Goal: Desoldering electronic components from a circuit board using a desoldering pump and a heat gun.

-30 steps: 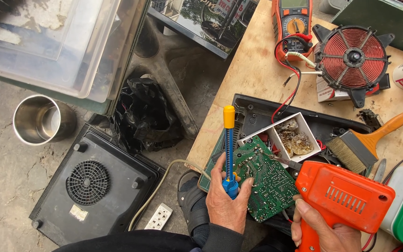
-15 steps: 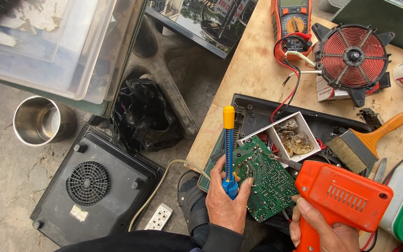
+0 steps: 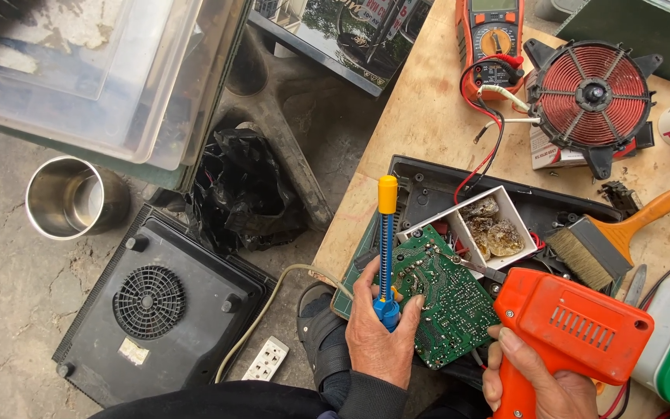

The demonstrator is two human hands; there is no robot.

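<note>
My left hand (image 3: 378, 334) grips a blue solder sucker (image 3: 385, 256) with a yellow plunger top, held upright, and also steadies the edge of a green circuit board (image 3: 447, 299) with its fingers. My right hand (image 3: 540, 384) is wrapped around the handle of an orange soldering gun (image 3: 571, 322), whose tip points at the board's upper right edge. The board lies solder side up over a black cooker housing (image 3: 428, 182) on the wooden workbench (image 3: 428, 109).
A small white box of amber rosin lumps (image 3: 490, 229), an orange-handled brush (image 3: 614, 233), a red copper coil (image 3: 591, 97) and an orange multimeter (image 3: 490, 39) lie on the bench. On the floor sit an upturned black induction cooker (image 3: 157, 306), a steel cup (image 3: 67, 198), a white power strip (image 3: 265, 358) and a clear plastic bin (image 3: 79, 70).
</note>
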